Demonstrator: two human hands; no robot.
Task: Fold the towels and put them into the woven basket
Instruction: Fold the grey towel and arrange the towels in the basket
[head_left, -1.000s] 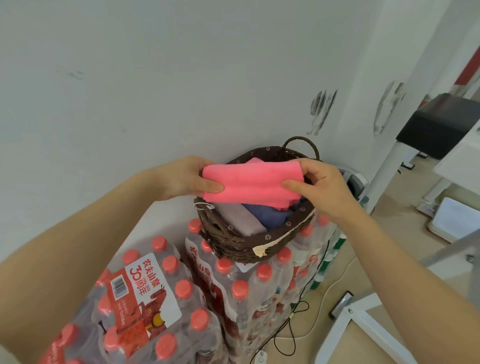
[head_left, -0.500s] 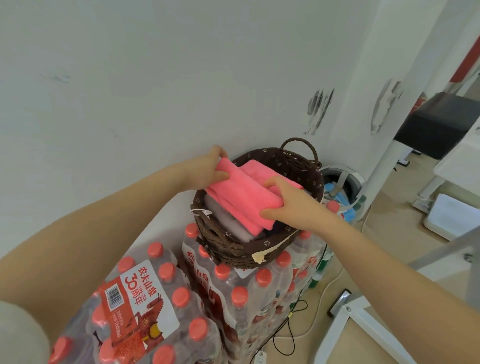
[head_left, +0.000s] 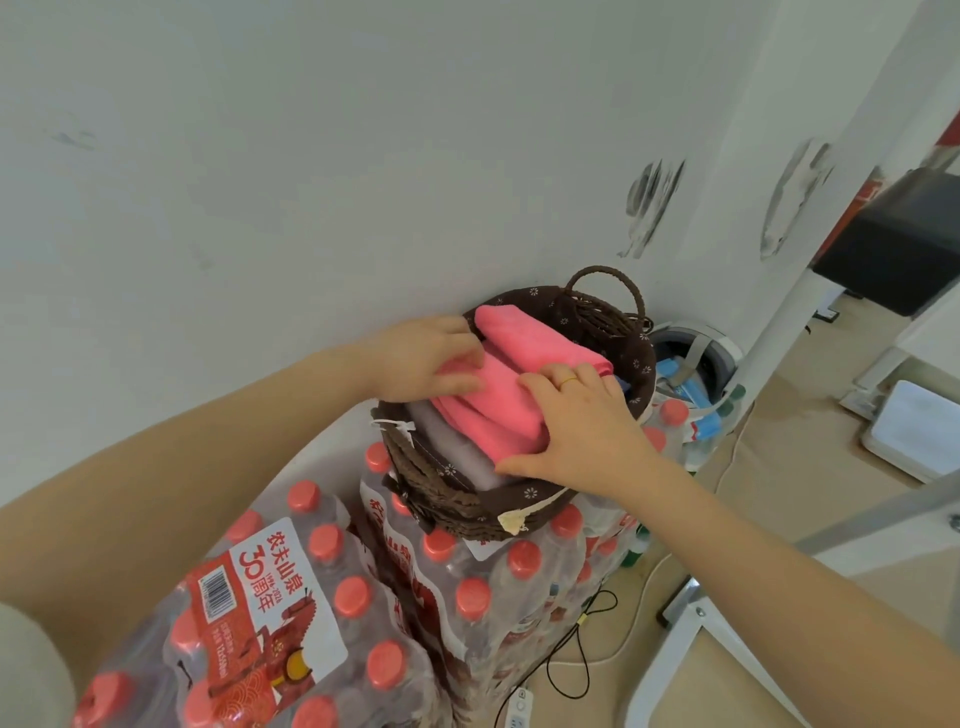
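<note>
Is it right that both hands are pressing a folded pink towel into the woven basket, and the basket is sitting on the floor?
Not quite. The head view shows the left hand and right hand on the folded pink towel in the woven basket, but the basket sits on a shrink-wrapped pack of red-capped water bottles, not on the floor.

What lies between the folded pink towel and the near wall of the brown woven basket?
In the head view, a folded grey towel lies between the pink towel and the basket's near wall.
</note>
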